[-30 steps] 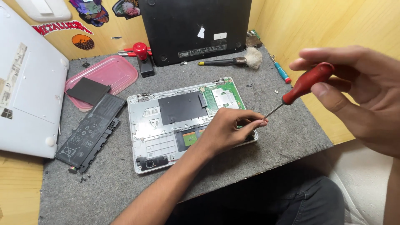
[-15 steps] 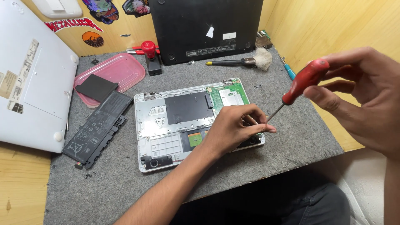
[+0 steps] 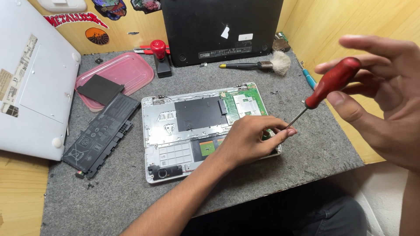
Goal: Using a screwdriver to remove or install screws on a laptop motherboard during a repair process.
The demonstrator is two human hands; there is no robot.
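An opened silver laptop base (image 3: pixel 183 131) lies on the grey felt mat (image 3: pixel 306 148), its black shield, green board and speaker exposed. My left hand (image 3: pixel 251 140) rests on the base's right front corner, fingertips pinched around the tip of the screwdriver shaft. My right hand (image 3: pixel 380 96) holds the red-handled screwdriver (image 3: pixel 330 83) between thumb and fingers, the other fingers spread, with the shaft slanting down-left to the left fingertips. Whatever is under the left hand is hidden.
A black battery pack (image 3: pixel 103 133) lies left of the base. A pink tray (image 3: pixel 127 70) holds a black pad. A white laptop lid (image 3: pixel 35 87) is far left, a black laptop (image 3: pixel 221 28) stands at the back, with a brush (image 3: pixel 262 65) and a red-topped tool (image 3: pixel 159 54).
The view has shifted slightly. My right hand's fingers have spread wider on the screwdriver handle. My left hand stays at the base's right front corner.
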